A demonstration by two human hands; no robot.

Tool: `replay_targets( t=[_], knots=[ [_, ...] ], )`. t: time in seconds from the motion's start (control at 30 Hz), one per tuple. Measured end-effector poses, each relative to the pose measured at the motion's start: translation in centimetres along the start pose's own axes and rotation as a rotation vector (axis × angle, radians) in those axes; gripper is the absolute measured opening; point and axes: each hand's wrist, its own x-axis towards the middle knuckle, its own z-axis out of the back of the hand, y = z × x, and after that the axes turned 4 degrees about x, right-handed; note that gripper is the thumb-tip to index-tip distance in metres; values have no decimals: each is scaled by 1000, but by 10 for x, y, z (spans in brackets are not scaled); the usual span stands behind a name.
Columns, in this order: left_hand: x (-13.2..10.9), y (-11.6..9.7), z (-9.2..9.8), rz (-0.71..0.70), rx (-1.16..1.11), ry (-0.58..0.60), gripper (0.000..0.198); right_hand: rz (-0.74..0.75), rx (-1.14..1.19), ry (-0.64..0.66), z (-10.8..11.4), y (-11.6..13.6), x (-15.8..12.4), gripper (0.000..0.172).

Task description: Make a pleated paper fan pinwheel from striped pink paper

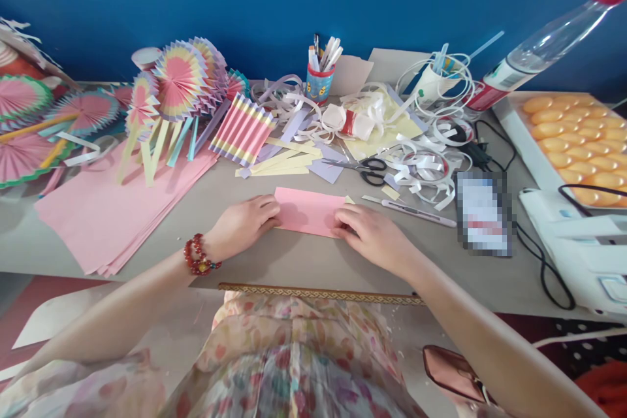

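Note:
A folded strip of pink paper [308, 209] lies near the table's front edge, with a bit of pale yellow showing at its upper right corner. Its left end is between the closed fingers of my left hand [247, 225], which has red beads at the wrist. My right hand [375, 235] pinches the other end, fingers curled in. Just beyond the paper sit black-handled scissors [372, 171] and a white craft knife [416, 212]. A pleated pink, yellow and purple paper [243, 130] stands behind my left hand.
Pink sheets [127, 209] and paper fans [181, 75] cover the left side. A pen cup [321, 83], curled white strips [426, 170] and a tilted bottle [548, 39] stand along the back. At right are a blurred-out object [482, 212], a white device [582, 248] and black cables.

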Motion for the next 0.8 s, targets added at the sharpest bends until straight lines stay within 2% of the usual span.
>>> replay_targets(
  t=[0.2,0.27,0.37,0.43,0.57,0.8],
  knots=[
    [-5,2,-6,1,64,-24,21,91,-103,-140,-16,-7,-11,12],
    [-6,5,-9,-79,150,-21,25,156,-197,-182,-21,-10,-15,18],
    [-5,11,-10,-241,279,17,48,289,-301,-191,-24,-12,-17,29],
    [-3,13,-7,-321,300,45,55,352,-312,-183,-23,-11,-16,31],
    [2,12,-1,-379,275,96,58,355,-330,-172,-22,-3,-13,32],
    [-2,15,2,-411,216,12,53,310,-315,-170,-22,-5,-22,36]
  ],
)
